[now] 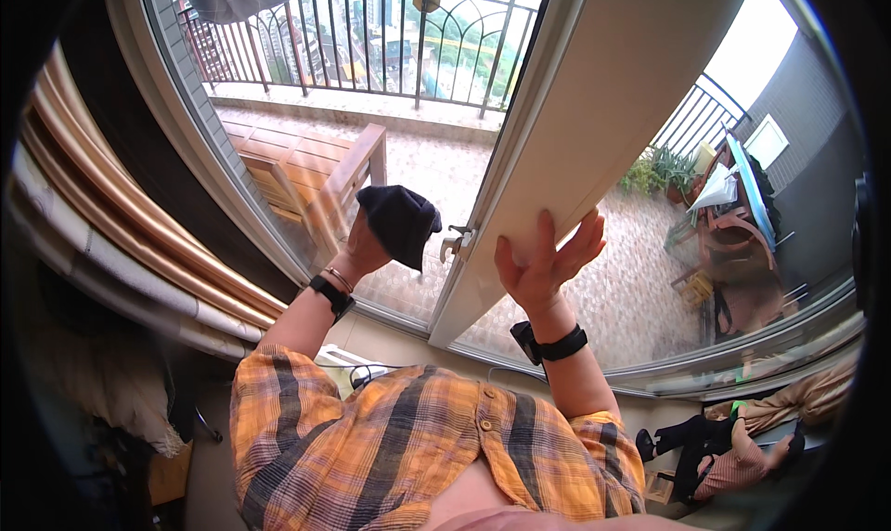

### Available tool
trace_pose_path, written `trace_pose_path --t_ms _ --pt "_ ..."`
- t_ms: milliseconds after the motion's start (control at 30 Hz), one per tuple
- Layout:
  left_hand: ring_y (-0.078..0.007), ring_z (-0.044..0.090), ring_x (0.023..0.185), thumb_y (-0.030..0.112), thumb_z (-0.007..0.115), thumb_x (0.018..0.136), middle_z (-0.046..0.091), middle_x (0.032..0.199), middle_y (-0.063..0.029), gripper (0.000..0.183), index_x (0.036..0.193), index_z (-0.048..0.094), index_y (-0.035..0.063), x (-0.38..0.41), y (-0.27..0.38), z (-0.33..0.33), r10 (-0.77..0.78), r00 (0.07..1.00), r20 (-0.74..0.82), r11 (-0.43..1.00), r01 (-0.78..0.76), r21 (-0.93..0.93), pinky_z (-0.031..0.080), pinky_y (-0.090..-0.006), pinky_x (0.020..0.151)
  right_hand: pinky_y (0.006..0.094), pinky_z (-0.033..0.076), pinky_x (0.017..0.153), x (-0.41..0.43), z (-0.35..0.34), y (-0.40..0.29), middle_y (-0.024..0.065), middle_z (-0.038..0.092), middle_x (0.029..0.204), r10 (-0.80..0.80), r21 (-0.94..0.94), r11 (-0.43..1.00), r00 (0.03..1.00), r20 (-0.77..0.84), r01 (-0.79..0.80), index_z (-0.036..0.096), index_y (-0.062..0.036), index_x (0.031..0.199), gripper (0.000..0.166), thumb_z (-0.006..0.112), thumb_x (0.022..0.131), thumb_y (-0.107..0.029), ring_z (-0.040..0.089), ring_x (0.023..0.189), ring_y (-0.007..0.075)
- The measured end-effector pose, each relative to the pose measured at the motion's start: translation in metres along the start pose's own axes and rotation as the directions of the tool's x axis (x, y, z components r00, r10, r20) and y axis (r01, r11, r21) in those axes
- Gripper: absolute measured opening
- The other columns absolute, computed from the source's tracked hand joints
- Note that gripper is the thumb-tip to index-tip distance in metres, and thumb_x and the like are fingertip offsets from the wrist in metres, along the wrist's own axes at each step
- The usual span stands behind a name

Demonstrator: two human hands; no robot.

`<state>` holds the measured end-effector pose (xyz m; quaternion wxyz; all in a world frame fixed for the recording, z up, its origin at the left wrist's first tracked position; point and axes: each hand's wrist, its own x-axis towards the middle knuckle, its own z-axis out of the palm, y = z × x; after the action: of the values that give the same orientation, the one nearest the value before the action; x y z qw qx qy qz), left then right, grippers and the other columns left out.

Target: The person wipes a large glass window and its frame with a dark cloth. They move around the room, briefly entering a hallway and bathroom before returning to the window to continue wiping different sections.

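My left hand (369, 242) grips a dark cloth (400, 225), held up in front of the glass of a balcony door. To its right, the door's metal latch handle (457, 244) sticks out from the white frame. My right hand (550, 259) has its fingers spread against the edge of the wide white door post (592, 99) and holds nothing. Both wrists wear black bands. Part of the left hand's fingers is hidden by the cloth.
Beyond the glass are a wooden bench (299, 155), a metal railing (334, 43), plants (661, 169) and a cluttered chair (741, 231). Curtains (153, 218) hang at left. A white object with a cable (348, 364) lies low by the door. Another person (731, 461) is at lower right.
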<state>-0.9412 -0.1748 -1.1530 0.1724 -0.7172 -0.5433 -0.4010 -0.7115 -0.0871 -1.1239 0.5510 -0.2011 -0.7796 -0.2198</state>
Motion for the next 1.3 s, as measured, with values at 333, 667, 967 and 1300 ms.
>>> trace_pose_path --t_ms 333,667,967,1300 --pt "-0.0305 0.058 0.093 0.032 0.069 0.078 0.061 0.101 -0.0096 0.046 0.118 0.062 0.0095 0.117 0.022 -0.013 0.175 0.867 -0.466 0.979 -0.102 0.177 0.043 -0.0469 0.081 0.0631 0.011 0.107 0.001 0.000 -0.009 0.0352 0.022 0.148 0.050 0.019 0.999 0.999 0.004 -0.050 0.043 -0.0095 0.139 0.068 0.065 0.081 -0.037 0.017 0.139 0.0497" --pt "-0.0237 0.057 0.089 0.024 0.071 0.076 0.057 0.089 -0.0063 0.024 0.093 0.059 0.0121 -0.015 -0.009 0.008 -0.197 0.976 0.093 0.979 0.202 -0.039 0.045 -0.0353 0.078 0.0633 0.011 0.107 -0.006 0.002 -0.005 0.0370 0.019 0.149 0.033 0.000 0.999 0.999 -0.004 -0.033 0.046 -0.0113 0.138 0.068 0.068 0.079 -0.038 0.015 0.140 0.0505" --pt "-0.0297 0.058 0.097 0.027 0.066 0.080 0.060 0.100 -0.0092 0.032 0.107 0.060 0.0112 0.082 0.023 -0.008 0.161 0.917 -0.365 0.977 -0.096 0.189 0.043 -0.0457 0.086 0.0662 0.011 0.104 0.000 0.002 -0.012 0.0356 0.011 0.151 0.064 -0.010 0.998 0.998 0.015 -0.064 0.038 -0.0159 0.143 0.080 0.070 0.078 -0.050 0.012 0.140 0.0515" --pt "-0.0276 0.060 0.096 0.021 0.066 0.078 0.063 0.101 -0.0041 0.023 0.100 0.062 0.0155 -0.035 -0.012 0.008 -0.155 0.988 -0.014 0.983 0.156 0.094 0.046 -0.0426 0.084 0.0652 0.015 0.102 -0.007 0.005 -0.006 0.0350 0.014 0.149 0.062 -0.031 0.998 0.998 0.018 -0.062 0.038 -0.0172 0.142 0.082 0.070 0.077 -0.054 0.016 0.137 0.0507"
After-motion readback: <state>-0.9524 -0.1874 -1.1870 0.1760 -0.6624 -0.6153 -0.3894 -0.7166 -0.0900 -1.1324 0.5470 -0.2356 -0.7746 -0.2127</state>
